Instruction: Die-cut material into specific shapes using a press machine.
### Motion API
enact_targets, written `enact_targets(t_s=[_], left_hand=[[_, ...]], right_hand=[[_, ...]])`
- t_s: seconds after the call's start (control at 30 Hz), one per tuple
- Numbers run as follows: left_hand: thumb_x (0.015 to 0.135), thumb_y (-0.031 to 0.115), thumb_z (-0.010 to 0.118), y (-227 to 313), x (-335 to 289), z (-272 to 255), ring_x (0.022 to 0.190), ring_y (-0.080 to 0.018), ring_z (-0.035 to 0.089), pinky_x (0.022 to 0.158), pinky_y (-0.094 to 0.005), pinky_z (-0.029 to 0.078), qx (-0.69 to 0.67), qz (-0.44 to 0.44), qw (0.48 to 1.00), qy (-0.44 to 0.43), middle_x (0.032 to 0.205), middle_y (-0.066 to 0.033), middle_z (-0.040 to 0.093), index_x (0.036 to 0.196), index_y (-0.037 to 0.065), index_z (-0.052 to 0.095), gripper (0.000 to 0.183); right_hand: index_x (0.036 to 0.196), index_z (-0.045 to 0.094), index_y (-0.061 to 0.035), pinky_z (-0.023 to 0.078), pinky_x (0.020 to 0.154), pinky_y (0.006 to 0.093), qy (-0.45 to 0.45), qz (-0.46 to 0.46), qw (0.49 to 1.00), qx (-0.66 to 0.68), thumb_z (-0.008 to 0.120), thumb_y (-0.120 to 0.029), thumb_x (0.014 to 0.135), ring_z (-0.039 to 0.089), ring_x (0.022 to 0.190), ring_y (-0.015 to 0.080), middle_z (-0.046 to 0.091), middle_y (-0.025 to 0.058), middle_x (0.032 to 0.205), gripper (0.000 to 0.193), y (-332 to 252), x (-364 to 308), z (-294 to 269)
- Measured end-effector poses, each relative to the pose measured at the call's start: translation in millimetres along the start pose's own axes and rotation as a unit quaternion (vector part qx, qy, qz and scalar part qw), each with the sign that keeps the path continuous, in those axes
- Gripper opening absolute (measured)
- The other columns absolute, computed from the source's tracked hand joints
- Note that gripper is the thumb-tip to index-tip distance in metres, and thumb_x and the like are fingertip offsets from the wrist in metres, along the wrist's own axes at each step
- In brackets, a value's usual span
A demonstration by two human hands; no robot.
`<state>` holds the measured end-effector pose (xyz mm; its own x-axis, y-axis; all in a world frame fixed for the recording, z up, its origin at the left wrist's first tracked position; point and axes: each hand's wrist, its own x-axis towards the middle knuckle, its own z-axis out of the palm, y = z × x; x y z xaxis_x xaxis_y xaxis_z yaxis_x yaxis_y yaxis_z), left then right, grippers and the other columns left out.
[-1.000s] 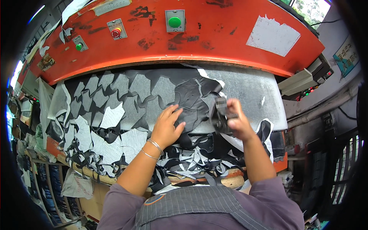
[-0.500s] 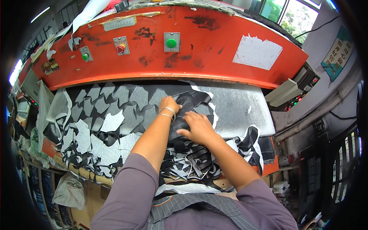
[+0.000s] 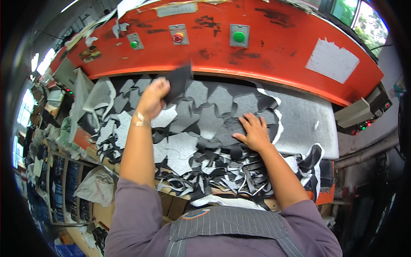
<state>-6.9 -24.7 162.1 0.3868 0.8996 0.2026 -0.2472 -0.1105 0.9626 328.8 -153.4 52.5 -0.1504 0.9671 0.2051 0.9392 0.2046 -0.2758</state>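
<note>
My left hand (image 3: 153, 97) is raised above the cutting bed, its fingers closed on a flat black cut piece of leather-like sheet (image 3: 180, 81), slightly blurred. Lower and to the right, my right hand (image 3: 255, 133) lies with spread fingers on the cut sheet, holding nothing. Grey cut pieces (image 3: 221, 100) with angular outlines lie close together across the bed, with black material showing between them. A white-backed piece (image 3: 182, 150) rests nearer to me. A narrow white-edged strip (image 3: 278, 122) borders the sheet just right of my right hand.
A red machine beam (image 3: 205, 47) spans the back, bearing two green buttons and a red one (image 3: 178, 37). The pale bed (image 3: 306, 124) extends to the right. Tangled black and white scraps (image 3: 227, 173) heap along the front edge. A whitish bag (image 3: 97, 186) sits at lower left.
My left hand has moved left and up from the sheet, carrying a black piece. My right hand has flattened onto the sheet. The view has swung left, shifting the scene rightward.
</note>
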Motion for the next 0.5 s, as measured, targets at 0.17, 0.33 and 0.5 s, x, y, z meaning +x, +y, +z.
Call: enact_targets(t_s=[0.17, 0.33, 0.5], left_hand=[[0.084, 0.019, 0.070, -49, -132, -25, 0.083, -0.0137, 0.050, 0.072, -0.0274, 0.043, 0.362, -0.189, 0.913, -0.010, 0.087, -0.0017, 0.053, 0.085, 0.007, 0.056, 0.019], [0.071, 0.023, 0.081, -91, -146, 14, 0.097, -0.0340, 0.057, 0.084, -0.0401, 0.046, 0.548, -0.222, 0.806, 0.018, 0.102, -0.0186, 0.059, 0.097, 0.003, 0.057, 0.040], [0.070, 0.015, 0.081, -74, -168, 41, 0.096, -0.0308, 0.061, 0.084, -0.0359, 0.048, 0.454, -0.196, 0.859, 0.132, 0.104, -0.0180, 0.062, 0.125, 0.006, 0.050, 0.063]], right_hand=[[0.125, 0.058, -0.0106, 0.030, 0.105, 0.0483, -0.073, -0.033, 0.996, -0.028, 0.070, -0.054, 0.074, 0.043, 0.125, 0.0302, 0.053, 0.0129, 0.126, 0.068, -16, 19, -21], [0.118, 0.053, -0.0008, 0.046, 0.092, 0.0436, -0.283, 0.034, 0.957, -0.053, 0.085, -0.039, 0.063, 0.058, 0.110, 0.0349, 0.063, 0.0194, 0.114, 0.075, -38, 58, -53], [0.119, 0.049, -0.0011, 0.050, 0.082, 0.0446, -0.171, -0.009, 0.985, -0.007, 0.079, -0.025, 0.072, 0.062, 0.097, 0.0393, 0.065, 0.0223, 0.106, 0.060, -28, 32, -27]])
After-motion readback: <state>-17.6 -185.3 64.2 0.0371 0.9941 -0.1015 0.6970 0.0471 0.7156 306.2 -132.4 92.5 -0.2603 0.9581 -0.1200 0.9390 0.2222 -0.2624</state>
